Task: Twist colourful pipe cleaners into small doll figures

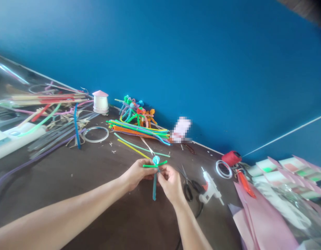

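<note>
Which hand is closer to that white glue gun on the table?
Right. The right hand is left of the glue gun, with scissors between them; the left hand is farther left.

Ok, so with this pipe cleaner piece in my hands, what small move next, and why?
I'd probably fold one end of the green strip around the blue stem, just under the light blue coil. The strip crosses there with both ends jutting sideways, and your left hand and right hand both hold the piece, which should steady it.
</note>
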Available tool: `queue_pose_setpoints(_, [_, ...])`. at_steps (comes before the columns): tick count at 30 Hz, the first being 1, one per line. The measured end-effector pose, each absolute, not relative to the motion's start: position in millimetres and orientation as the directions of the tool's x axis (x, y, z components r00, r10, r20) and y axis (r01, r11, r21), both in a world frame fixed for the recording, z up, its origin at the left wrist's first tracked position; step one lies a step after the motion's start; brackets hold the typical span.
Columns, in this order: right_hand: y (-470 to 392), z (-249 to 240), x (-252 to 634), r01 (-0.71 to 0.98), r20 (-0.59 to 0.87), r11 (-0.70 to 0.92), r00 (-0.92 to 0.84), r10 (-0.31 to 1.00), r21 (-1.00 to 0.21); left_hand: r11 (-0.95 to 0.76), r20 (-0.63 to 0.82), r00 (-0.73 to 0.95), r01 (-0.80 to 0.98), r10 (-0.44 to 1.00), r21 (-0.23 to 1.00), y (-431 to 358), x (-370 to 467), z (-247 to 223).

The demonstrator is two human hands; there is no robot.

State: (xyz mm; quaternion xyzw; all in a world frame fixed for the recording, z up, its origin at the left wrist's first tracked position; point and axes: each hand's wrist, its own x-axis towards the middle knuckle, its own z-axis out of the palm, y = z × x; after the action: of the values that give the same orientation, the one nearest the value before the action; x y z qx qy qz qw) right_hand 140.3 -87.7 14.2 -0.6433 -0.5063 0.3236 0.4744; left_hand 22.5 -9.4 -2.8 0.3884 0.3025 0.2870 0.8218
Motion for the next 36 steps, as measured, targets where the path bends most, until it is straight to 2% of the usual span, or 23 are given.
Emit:
queue_pose_setpoints(4, [-90.1, 14.3, 138.3, 0.580, 0.223, 0.015, 0.289, 0.931, -0.814, 0.471, -0.250, 0.645, -0.194, 0.722, 0.860, -9.1, 22.9, -2.0])
queue_pose_setpoints(7, [-91.0, 13.6, 139.3, 0.633, 0.249, 0.024, 0.269, 0.930, -0.773, 0.425, -0.223, 0.645, -0.175, 0.731, 0.888, -8.0, 22.6, -2.1])
queue_pose_setpoints(12, [-89.0, 13.0, 140.7, 0.541, 0.182, 0.000, 0.284, 0.942, -0.841, 0.383, -0.185, 0.656, -0.171, 0.732, 0.908, -8.4, 22.7, -3.7])
queue_pose_setpoints(16, [-86.7, 12.1, 137.6, 0.398, 0.088, -0.056, 0.334, 0.939, -0.916, 0.506, -0.163, 0.733, -0.274, 0.660, 0.818, -10.7, 22.6, -1.7])
queue_pose_setpoints(19, [-87.9, 14.0, 135.3, 0.412, 0.104, -0.038, 0.317, 0.943, -0.910, 0.540, -0.143, 0.764, -0.297, 0.629, 0.787, -10.9, 21.7, 1.4])
queue_pose_setpoints(23, [-92.5, 20.7, 136.0, 0.600, 0.282, 0.009, 0.363, 0.888, -0.800, 0.534, -0.207, 0.728, -0.249, 0.653, 0.808, -10.4, 21.3, 2.1])
queue_pose_setpoints(25, [-94.3, 23.9, 136.5, 0.702, 0.428, 0.040, 0.386, 0.817, -0.711, 0.518, -0.223, 0.713, -0.224, 0.664, 0.826, -11.3, 21.7, 0.9])
queue_pose_setpoints(27, [-95.0, 25.7, 136.0, 0.792, 0.533, 0.078, 0.331, 0.779, -0.605, 0.494, -0.222, 0.705, -0.206, 0.673, 0.845, -12.8, 22.1, -0.2])
queue_pose_setpoints(30, [-94.4, 25.8, 133.8, 0.869, 0.586, 0.115, 0.221, 0.779, -0.481, 0.466, -0.208, 0.704, -0.193, 0.679, 0.864, -14.7, 22.3, -0.6])
queue_pose_setpoints(36, [-92.5, 24.5, 133.4, 0.887, 0.618, 0.132, 0.195, 0.761, -0.442, 0.439, -0.212, 0.702, -0.159, 0.680, 0.884, -15.5, 22.2, 0.5])
